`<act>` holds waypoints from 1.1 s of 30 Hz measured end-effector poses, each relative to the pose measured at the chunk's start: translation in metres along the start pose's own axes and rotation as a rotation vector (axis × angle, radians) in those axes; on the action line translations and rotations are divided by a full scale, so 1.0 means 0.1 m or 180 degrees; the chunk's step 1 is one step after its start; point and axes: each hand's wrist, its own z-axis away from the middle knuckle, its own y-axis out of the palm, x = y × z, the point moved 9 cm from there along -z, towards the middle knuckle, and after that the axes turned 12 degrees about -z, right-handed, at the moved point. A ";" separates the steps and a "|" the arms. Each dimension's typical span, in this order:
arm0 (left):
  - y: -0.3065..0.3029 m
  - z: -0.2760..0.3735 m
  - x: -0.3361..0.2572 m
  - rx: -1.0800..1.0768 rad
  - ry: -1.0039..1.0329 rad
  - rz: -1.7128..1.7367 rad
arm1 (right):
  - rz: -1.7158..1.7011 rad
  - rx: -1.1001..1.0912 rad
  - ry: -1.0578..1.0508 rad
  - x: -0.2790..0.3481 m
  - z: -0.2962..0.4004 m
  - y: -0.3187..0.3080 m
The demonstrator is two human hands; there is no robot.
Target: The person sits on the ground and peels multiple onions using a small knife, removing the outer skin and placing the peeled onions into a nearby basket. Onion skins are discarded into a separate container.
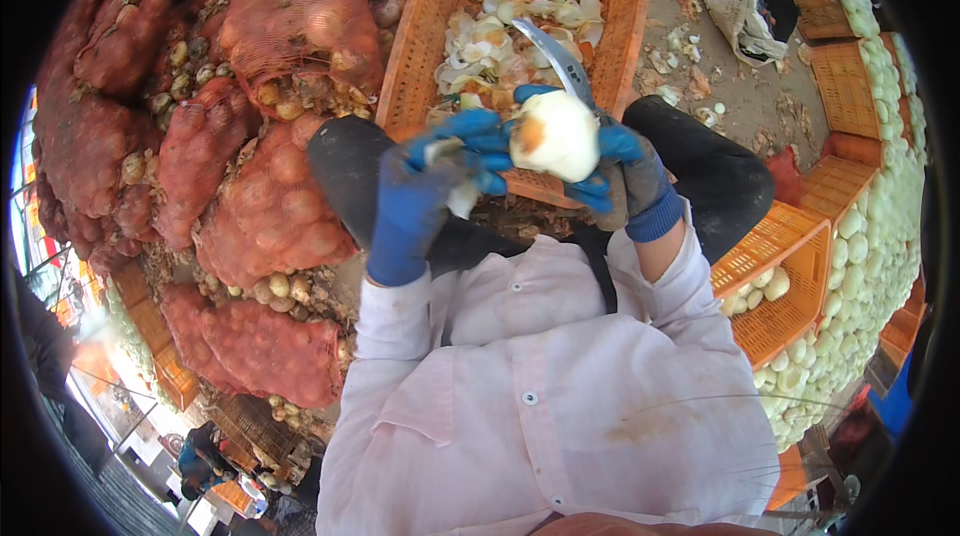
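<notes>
A mostly peeled white onion [556, 135] with a brown patch is between my gloved hands, above the near end of an orange plastic crate [401, 71]. My right hand [626, 168] grips the onion from the right, along with a knife whose curved steel blade [555, 56] rises behind it; the handle is hidden. My left hand [442, 180], slightly blurred, has curled fingers at the onion's left side and pieces of pale onion peel [462, 198] in its grasp. Both gloves are blue and soiled. Onion peels [480, 48] lie inside the crate.
Red mesh sacks of onions [300, 11] are piled on the left, with loose onions [279, 285] between them. At the right stand an orange crate holding peeled onions [776, 283] and a large mass of pale onions [855, 236]. A white bag [739, 18] lies on the peel-strewn floor. Another person [199, 461] is at lower left.
</notes>
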 end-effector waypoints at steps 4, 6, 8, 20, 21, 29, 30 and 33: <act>-0.38 -0.09 -0.55 -0.1720 0.1072 -0.2350 | -0.1409 0.0245 -0.0109 0.08 0.10 0.07; -0.45 -0.12 -0.55 -0.1826 0.1417 -0.2964 | -0.1173 0.0200 -0.0387 0.17 0.12 0.05; -0.07 -0.16 -0.23 -0.0695 0.0805 -0.0508 | -0.0576 0.0046 -0.0707 0.20 0.12 -0.04; 0.46 0.07 -0.34 -0.0348 0.0369 -0.0817 | 0.1775 -0.0796 -0.1233 0.09 0.13 0.32; 0.47 0.09 -0.41 -0.0526 0.0784 -0.1253 | 0.1518 -0.0763 -0.1287 0.08 0.12 0.32; 0.52 0.02 -0.11 -0.0137 0.0712 0.0411 | 0.1651 -0.0784 -0.1617 -0.03 0.13 0.49; 0.53 0.04 -0.12 -0.0102 0.0646 0.0429 | 0.1753 -0.0665 -0.1828 0.00 0.14 0.54; 0.53 0.07 -0.17 -0.0024 0.0578 0.0262 | 0.1909 -0.0835 -0.1570 0.10 0.16 0.43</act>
